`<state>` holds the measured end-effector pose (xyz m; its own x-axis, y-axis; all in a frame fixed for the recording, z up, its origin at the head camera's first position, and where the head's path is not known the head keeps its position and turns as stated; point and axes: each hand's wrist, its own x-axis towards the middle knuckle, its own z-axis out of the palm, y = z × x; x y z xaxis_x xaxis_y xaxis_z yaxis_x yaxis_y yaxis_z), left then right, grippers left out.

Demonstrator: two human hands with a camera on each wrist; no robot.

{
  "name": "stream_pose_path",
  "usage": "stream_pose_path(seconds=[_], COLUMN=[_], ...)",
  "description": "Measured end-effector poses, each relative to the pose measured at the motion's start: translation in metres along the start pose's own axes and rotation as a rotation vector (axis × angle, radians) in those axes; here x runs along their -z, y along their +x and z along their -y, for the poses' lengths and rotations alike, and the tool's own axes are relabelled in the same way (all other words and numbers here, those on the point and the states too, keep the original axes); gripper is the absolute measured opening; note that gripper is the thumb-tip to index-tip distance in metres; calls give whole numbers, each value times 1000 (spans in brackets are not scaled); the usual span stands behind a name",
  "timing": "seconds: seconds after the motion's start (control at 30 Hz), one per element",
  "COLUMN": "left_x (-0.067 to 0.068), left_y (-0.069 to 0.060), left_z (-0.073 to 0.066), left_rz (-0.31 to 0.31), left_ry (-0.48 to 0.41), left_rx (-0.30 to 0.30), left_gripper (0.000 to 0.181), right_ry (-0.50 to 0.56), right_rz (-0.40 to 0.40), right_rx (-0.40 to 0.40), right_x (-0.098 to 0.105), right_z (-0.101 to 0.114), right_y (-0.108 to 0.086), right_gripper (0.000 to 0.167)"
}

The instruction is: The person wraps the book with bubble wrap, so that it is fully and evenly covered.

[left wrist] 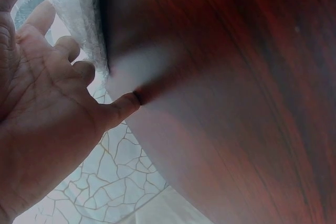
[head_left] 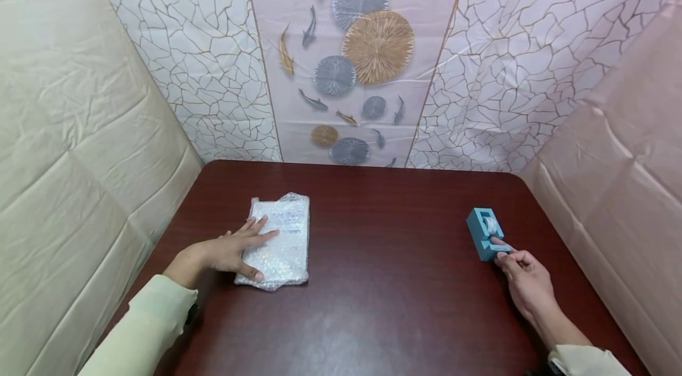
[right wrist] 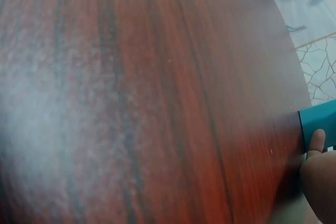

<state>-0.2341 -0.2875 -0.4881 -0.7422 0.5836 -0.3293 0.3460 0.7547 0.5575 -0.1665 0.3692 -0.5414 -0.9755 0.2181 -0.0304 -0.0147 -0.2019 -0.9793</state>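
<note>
A flat package in bubble wrap (head_left: 282, 257) lies left of the table's middle, with faint blue marks showing through. Over its left side my left hand (head_left: 234, 250) rests with fingers spread. In the left wrist view the wrapped edge (left wrist: 81, 14) shows beyond the hand's fingers, with the little finger or thumb near the tabletop. At the right, my right hand (head_left: 527, 284) pinches the near end of a teal tape dispenser (head_left: 476, 234) carrying a roll of clear tape (head_left: 491, 225). Only part of the dispenser (right wrist: 315, 116) and a thumb appear in the right wrist view.
The dark red-brown wooden table (head_left: 373, 293) has rounded far corners. A patterned cloth (head_left: 213, 68) hangs behind its far edge. Pale padded sheets flank it on the left (head_left: 80, 145) and right (head_left: 613, 157).
</note>
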Motion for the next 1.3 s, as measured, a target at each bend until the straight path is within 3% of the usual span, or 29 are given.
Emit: stream_pose_path(seconds=[0.17,0.37,0.57,0.73,0.97,1.13,1.3], left_x=[1,0,0,0,0,0,2], left_y=[1,2,3,3,2,2,2], left_z=[-1,-1,-1,-1,0,0,1], left_rz=[0,10,8,5,5,8,9], left_ry=[0,6,12,7,2,-3,0], left_rx=[-3,0,2,8,8,11,2], left_gripper=[113,113,113,114,114,113,113], right_ry=[-68,27,-15,-85,-141,-251,-581], right_rz=[-31,54,114,142,106,70,5], right_rx=[0,22,45,112,195,201,278], right_x=[1,8,13,14,11,8,4], right_z=[-2,0,9,16,23,28,36], right_y=[-2,-4,-1,1,1,3,4], right_gripper=[13,13,10,10,8,5,14])
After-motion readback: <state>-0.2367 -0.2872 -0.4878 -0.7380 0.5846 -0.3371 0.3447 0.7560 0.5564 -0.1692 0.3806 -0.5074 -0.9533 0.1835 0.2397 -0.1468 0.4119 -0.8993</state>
